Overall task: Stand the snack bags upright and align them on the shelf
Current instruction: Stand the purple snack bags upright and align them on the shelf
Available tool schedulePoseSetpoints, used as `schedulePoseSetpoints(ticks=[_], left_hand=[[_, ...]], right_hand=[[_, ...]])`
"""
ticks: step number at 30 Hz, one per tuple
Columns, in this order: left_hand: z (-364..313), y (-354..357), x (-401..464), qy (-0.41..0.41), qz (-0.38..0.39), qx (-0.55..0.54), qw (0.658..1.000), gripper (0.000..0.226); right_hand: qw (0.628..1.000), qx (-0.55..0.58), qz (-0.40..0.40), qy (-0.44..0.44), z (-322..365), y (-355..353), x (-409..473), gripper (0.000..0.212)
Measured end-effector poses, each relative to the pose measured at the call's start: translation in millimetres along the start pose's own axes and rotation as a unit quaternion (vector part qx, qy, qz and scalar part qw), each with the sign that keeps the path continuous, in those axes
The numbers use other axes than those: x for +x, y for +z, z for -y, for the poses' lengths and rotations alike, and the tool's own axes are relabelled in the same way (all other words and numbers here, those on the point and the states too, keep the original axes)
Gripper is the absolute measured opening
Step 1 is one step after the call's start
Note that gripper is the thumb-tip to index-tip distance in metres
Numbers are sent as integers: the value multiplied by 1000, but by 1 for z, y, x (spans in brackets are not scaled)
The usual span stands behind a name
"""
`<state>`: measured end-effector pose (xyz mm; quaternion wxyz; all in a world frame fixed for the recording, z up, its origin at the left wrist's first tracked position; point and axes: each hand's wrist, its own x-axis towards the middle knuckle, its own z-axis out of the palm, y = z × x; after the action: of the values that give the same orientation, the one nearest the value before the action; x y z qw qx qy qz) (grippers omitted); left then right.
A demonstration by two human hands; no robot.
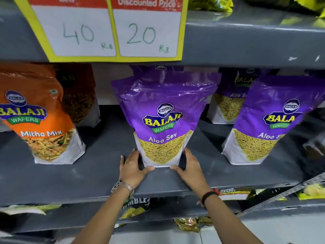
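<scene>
The middle purple bag [163, 120] stands upright near the shelf's [98, 173] front edge. The left hand [131, 166] and right hand [190, 166] press its lower sides, fingers straight, thumbs touching its bottom front edge.

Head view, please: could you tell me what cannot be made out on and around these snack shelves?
- Rear Aloo Sev bag, head view: only its top shows above the front Aloo Sev bag.
- Price sign: left heading cut by the top edge and blurred.
- Lower-shelf packets: lettering cut by the shelf edge above.
- Rear Mitha Mix bag: label lost in shadow.
</scene>
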<state>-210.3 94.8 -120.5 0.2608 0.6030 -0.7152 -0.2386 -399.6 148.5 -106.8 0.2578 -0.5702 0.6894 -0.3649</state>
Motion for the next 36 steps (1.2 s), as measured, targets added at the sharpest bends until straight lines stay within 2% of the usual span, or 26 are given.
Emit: schedulePoseSetpoints(ticks=[15, 19, 20, 22, 24, 27, 30, 32, 34, 36], left_hand=[[-1, -2, -2, 6, 22, 5, 1000, 72], [-6, -7, -7, 0, 31, -2, 1000, 68], [-7, -8, -8, 4, 32, -25, 999, 68], [-8, -14, -13, -2, 27, -111, 993, 73], [-7, -23, -21, -19, -7, -176, 984, 76], [5, -43, -39, -9, -97, -162, 982, 67], [28, -75, -52, -15, -202, -134, 970, 56], [52, -101, -57, -34, -275, -117, 954, 50], [80, -126, -58, -60, -318, -100, 941, 50], [115, -152, -52, -75, -320, -82, 941, 59]], right_hand=[[1000, 7, -23, -1, -5, -2, -4, 66], [1000, 16, -5, 6, -3, -3, -6, 74], [999, 30, -19, 16, -3, -3, -10, 79], [992, 66, -100, 28, 1, -4, -22, 81], [978, 85, -190, -12, 7, -2, -37, 67], [969, 62, -213, -113, 29, 9, -55, 45], [964, 38, -169, -200, 62, 37, -56, 35], [966, 33, -118, -226, 85, 61, -51, 33], [971, 33, -73, -223, 102, 88, -43, 34], [981, 40, -17, -187, 120, 120, -32, 41]])
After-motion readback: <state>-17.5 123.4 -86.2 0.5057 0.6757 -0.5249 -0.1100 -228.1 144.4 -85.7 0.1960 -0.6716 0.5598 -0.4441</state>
